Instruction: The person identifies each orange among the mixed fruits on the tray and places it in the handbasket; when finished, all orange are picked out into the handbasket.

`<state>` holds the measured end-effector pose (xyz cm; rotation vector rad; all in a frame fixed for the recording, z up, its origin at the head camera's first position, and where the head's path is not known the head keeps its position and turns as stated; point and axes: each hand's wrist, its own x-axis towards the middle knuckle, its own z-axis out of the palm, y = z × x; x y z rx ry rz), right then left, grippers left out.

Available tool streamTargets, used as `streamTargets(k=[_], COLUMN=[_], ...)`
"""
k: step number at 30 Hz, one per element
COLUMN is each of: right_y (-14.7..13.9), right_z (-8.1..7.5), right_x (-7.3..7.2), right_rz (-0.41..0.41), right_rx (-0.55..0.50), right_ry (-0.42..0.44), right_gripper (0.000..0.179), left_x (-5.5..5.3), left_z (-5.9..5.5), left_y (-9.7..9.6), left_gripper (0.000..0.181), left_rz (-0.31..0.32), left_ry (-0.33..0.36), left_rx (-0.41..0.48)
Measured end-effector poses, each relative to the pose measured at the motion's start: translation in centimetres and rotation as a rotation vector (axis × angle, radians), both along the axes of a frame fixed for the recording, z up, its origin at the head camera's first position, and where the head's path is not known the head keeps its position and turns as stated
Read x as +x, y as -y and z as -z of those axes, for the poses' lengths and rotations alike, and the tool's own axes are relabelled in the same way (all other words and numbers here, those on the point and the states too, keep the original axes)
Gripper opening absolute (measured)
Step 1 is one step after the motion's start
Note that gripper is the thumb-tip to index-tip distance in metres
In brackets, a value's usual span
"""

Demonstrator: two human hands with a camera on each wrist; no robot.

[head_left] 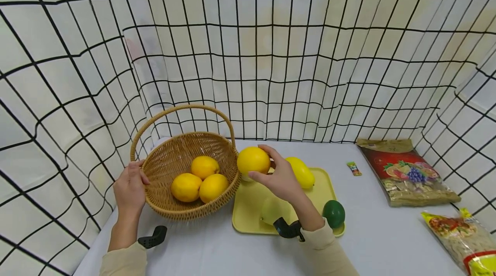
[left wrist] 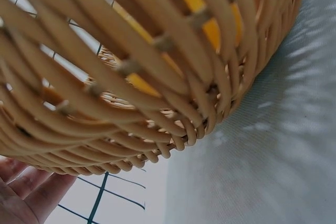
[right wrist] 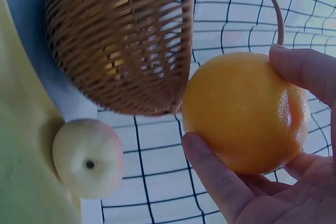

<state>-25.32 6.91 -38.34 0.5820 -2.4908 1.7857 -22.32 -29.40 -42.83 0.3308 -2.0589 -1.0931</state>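
My left hand (head_left: 131, 187) grips the side rim of a wicker basket (head_left: 159, 185), which tilts so its inside faces me. Three yellow fruits (head_left: 186, 187) lie in the basket, and yellow shows through its weave in the left wrist view. Beside the basket's right rim, my right hand (head_left: 280, 177) holds a round orange (right wrist: 241, 111) between thumb and fingers. Below the orange, on the yellow tray (head_left: 248, 220), is a pale apple-like fruit (right wrist: 88, 158), mostly hidden in the head view.
A long yellow fruit (head_left: 300, 172), a pale yellow pear-shaped fruit (head_left: 273, 209) and a dark green fruit (head_left: 334, 213) are on the tray. Rightward lie a small wrapped packet (head_left: 354, 168), a red-gold bag (head_left: 407, 172) and a clear food bag (head_left: 465, 239). Black grid netting (head_left: 248, 56) surrounds the table.
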Motion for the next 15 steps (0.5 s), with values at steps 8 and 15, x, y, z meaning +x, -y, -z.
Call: streamTargets(k=[8, 15], right_y=[1.7, 3.4], right_z=[-0.4, 0.2], right_x=[0.8, 1.5], right_rz=[-0.039, -0.044], right_rx=[-0.074, -0.062], right_ry=[-0.036, -0.066], right_gripper=[0.074, 0.076], left_x=[-0.1, 0.1], left_z=[-0.1, -0.2], left_y=[-0.1, -0.2], left_gripper=[0.065, 0.065], left_rz=[-0.008, 0.005], left_ry=[0.006, 0.013], left_rx=[-0.003, 0.006])
